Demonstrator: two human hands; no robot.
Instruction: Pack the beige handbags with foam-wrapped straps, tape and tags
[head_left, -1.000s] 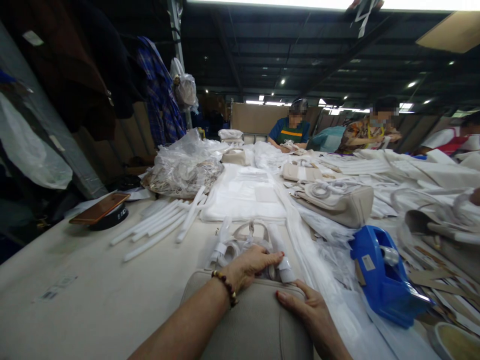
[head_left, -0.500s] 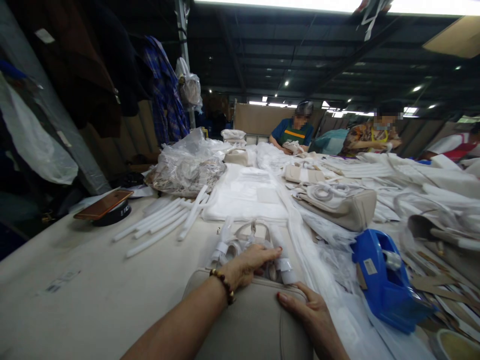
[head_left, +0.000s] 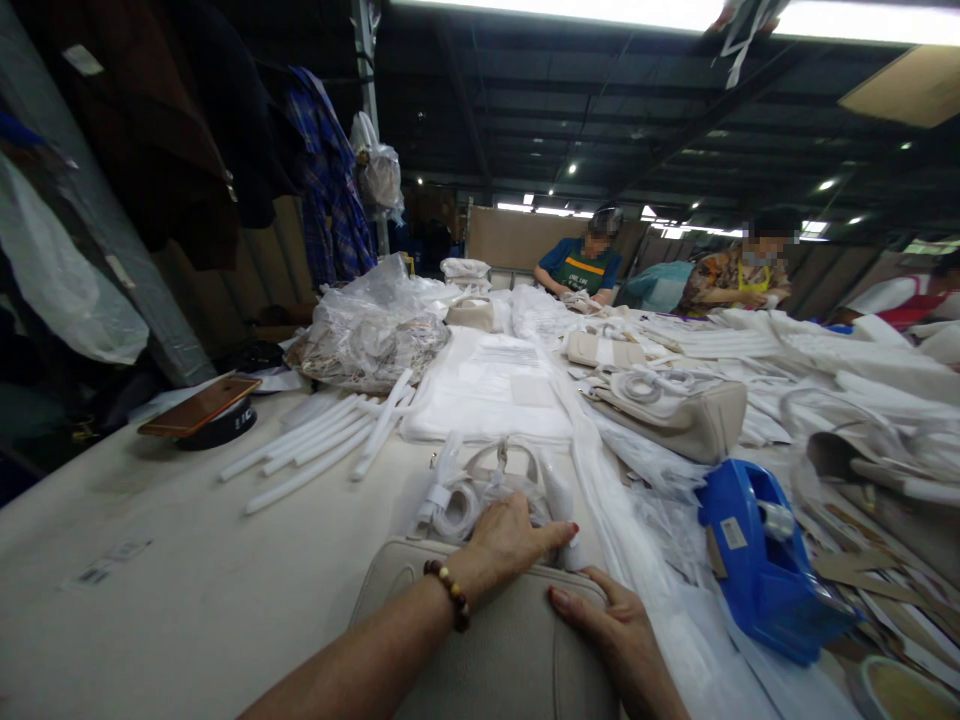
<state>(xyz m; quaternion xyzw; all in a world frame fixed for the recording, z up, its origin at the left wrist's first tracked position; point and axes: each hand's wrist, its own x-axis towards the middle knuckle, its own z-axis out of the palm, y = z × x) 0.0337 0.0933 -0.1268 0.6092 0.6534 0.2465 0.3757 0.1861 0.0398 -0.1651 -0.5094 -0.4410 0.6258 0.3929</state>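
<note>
A light grey-beige handbag (head_left: 480,640) lies on the table at the bottom middle. Its wrapped handles and a coiled strap (head_left: 454,512) are at its far edge. My left hand (head_left: 510,540), with a beaded bracelet at the wrist, reaches over the bag onto the wrapped handles; its thumb points right and its other fingertips are hidden. My right hand (head_left: 611,620) grips the bag's right upper corner, thumb on the front face and fingers over the edge.
A blue tape dispenser (head_left: 765,560) stands right. White foam tubes (head_left: 322,445), a phone (head_left: 199,405) on a black roll and a plastic heap (head_left: 375,330) lie left. White sheets (head_left: 495,390) lie ahead; more bags (head_left: 675,410) are right. People work across the table.
My left hand has shifted slightly on the wrapped handles and now covers the right-hand white wrap more. My right hand keeps its hold on the bag's corner. The view has moved slightly.
</note>
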